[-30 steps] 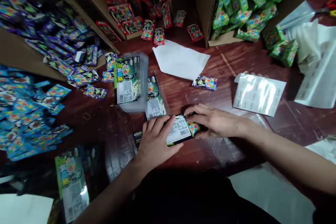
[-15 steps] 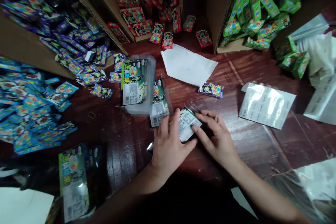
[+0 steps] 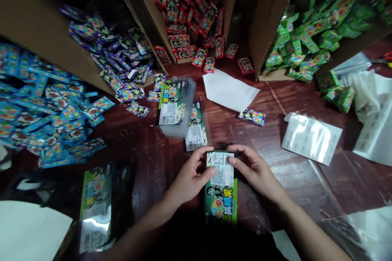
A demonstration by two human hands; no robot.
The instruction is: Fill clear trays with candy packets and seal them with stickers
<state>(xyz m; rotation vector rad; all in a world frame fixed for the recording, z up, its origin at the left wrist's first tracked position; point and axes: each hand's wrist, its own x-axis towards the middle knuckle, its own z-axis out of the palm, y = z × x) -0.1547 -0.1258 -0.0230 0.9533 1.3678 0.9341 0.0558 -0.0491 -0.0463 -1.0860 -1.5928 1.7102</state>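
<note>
A printed candy bag (image 3: 221, 200), green and black with a white label at its far end, is held flat near the table's front edge. My left hand (image 3: 192, 175) grips its left side, thumb on the label. On the opposite side my right hand (image 3: 259, 171) has its thumb on the label's corner and its fingers curled round the edge. Just beyond my left hand lies a similar bag (image 3: 196, 128), partly under a stack of clear-edged printed bags (image 3: 173, 106). A small purple candy packet (image 3: 252, 117) lies beyond my right hand.
Cardboard boxes spill purple packets (image 3: 122, 61), red packets (image 3: 196, 16) and green packets (image 3: 306, 45) along the back. Blue packets (image 3: 61, 110) are heaped left. A white paper (image 3: 229, 89) and a sticker sheet (image 3: 311, 138) lie on the table. More printed bags (image 3: 96, 208) lie front left.
The held bag has come nearer to me and turned so that its length shows toward my body. Both hands moved with it. The camera view has shifted, too.
</note>
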